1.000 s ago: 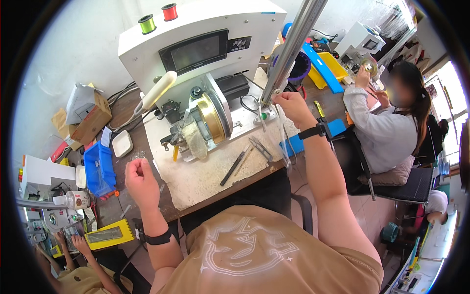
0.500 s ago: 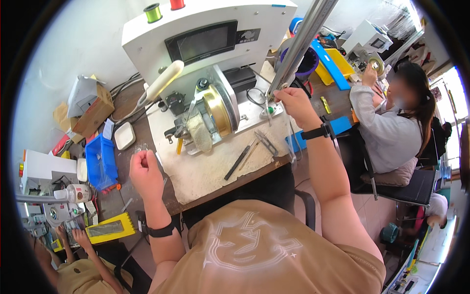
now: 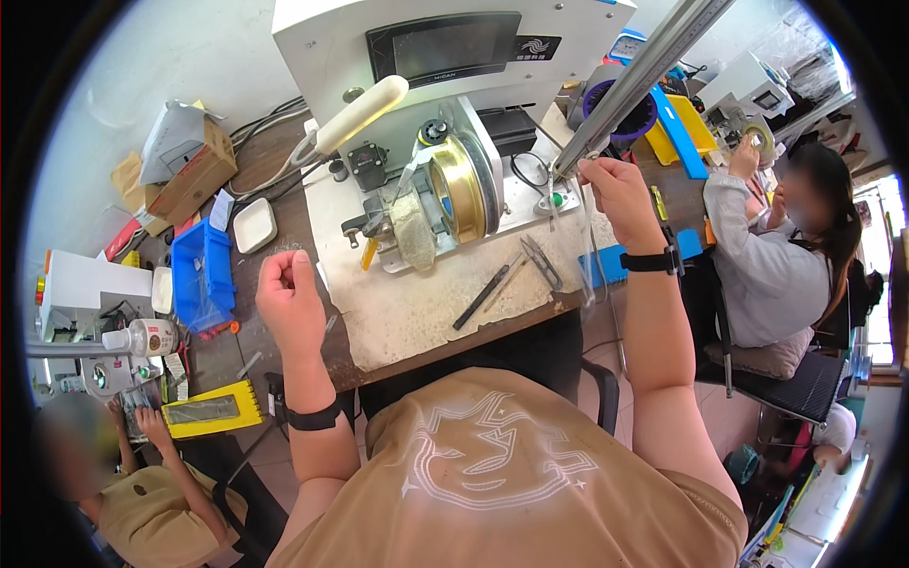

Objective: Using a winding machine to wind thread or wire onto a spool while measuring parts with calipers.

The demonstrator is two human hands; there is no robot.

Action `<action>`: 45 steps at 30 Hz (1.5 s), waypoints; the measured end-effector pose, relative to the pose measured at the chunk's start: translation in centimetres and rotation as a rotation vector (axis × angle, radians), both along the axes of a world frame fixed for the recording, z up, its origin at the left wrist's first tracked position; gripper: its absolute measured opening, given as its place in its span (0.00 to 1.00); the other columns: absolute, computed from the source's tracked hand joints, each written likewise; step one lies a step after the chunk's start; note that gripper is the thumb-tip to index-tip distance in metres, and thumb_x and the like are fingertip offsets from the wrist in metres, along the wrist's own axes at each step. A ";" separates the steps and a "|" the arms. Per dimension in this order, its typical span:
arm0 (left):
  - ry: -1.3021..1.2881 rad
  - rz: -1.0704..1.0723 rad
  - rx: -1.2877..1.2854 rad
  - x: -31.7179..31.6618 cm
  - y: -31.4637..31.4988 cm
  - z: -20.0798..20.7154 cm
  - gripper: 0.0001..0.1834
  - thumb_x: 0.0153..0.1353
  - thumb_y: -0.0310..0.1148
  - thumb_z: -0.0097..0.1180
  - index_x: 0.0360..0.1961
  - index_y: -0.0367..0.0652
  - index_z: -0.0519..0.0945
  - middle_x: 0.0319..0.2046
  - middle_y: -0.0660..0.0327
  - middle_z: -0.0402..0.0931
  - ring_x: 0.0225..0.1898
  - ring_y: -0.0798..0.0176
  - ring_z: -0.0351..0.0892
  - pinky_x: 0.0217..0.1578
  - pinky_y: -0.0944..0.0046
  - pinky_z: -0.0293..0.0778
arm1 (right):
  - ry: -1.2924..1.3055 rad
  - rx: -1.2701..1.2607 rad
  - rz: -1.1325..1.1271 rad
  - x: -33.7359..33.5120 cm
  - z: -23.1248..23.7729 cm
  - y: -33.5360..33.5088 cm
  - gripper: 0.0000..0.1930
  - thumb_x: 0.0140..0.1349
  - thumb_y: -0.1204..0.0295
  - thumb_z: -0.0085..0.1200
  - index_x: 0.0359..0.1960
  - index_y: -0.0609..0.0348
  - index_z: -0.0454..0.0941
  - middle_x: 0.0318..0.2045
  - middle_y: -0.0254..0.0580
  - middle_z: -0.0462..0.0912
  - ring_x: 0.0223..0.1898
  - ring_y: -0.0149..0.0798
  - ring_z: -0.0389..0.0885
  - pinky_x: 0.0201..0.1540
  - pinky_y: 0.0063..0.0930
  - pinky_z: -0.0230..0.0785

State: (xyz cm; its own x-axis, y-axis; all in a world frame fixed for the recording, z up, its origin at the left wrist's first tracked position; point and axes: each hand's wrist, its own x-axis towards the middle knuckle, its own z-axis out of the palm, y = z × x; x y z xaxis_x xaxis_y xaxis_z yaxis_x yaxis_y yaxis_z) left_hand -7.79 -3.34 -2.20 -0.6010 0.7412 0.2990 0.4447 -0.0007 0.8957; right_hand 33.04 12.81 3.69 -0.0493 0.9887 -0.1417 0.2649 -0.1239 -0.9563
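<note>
My left hand (image 3: 292,308) is raised over the left part of the table, fingers curled and the thumb pressed against them. Anything it holds is too small to make out. Beside the slanted metal post (image 3: 634,80), my right hand (image 3: 617,201) is closed in a pinch. What sits between those fingertips is unclear. Between my hands stands a white machine (image 3: 331,57) with a dark screen (image 3: 440,47). It carries a gold-coloured wheel (image 3: 457,194) and a pale cloth-like wrap (image 3: 412,232). A green button (image 3: 557,200) lies just left of my right hand.
On the worn sheet (image 3: 398,312) lie a black pen-like tool (image 3: 481,297) and metal snips (image 3: 542,265). A white dish (image 3: 256,225) and blue bin (image 3: 204,275) stand left, near a yellow tray (image 3: 213,409). Co-workers sit at right (image 3: 767,275) and lower left (image 3: 161,511).
The whole view has shifted, so the machine sits higher and further right, and the thread spools on top are out of sight. My right hand has shifted slightly right from the post's base.
</note>
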 end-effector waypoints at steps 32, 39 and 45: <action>-0.040 -0.016 0.031 0.0 0.0 -0.7 0.10 0.72 0.34 0.60 0.38 0.36 0.80 0.29 0.73 0.72 0.31 0.79 0.65 0.33 0.75 0.63 | 0.080 0.132 -0.155 0.9 -1.5 -1.4 0.14 0.70 0.67 0.60 0.39 0.69 0.88 0.31 0.33 0.86 0.35 0.23 0.77 0.42 0.20 0.67; -0.040 -0.005 0.045 0.2 -0.1 -0.5 0.10 0.72 0.33 0.60 0.36 0.36 0.79 0.27 0.72 0.69 0.29 0.77 0.62 0.31 0.73 0.63 | 0.081 0.140 -0.178 1.5 -1.6 -1.3 0.14 0.69 0.66 0.61 0.40 0.69 0.88 0.32 0.33 0.86 0.35 0.23 0.77 0.42 0.20 0.67; -0.032 0.011 0.031 0.4 -0.3 -0.5 0.10 0.72 0.33 0.60 0.37 0.36 0.79 0.27 0.72 0.70 0.29 0.77 0.63 0.31 0.73 0.63 | 0.051 0.117 -0.170 1.7 -1.9 -1.2 0.14 0.69 0.66 0.61 0.40 0.69 0.88 0.32 0.33 0.86 0.35 0.23 0.77 0.41 0.20 0.68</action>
State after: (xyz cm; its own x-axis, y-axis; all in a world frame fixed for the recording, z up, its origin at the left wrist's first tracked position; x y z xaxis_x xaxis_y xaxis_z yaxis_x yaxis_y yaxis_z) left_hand -7.41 -3.65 -2.71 -0.6186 0.7254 0.3018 0.4157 -0.0237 0.9092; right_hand 34.78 11.65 1.76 0.1160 0.9929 -0.0272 0.2007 -0.0503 -0.9784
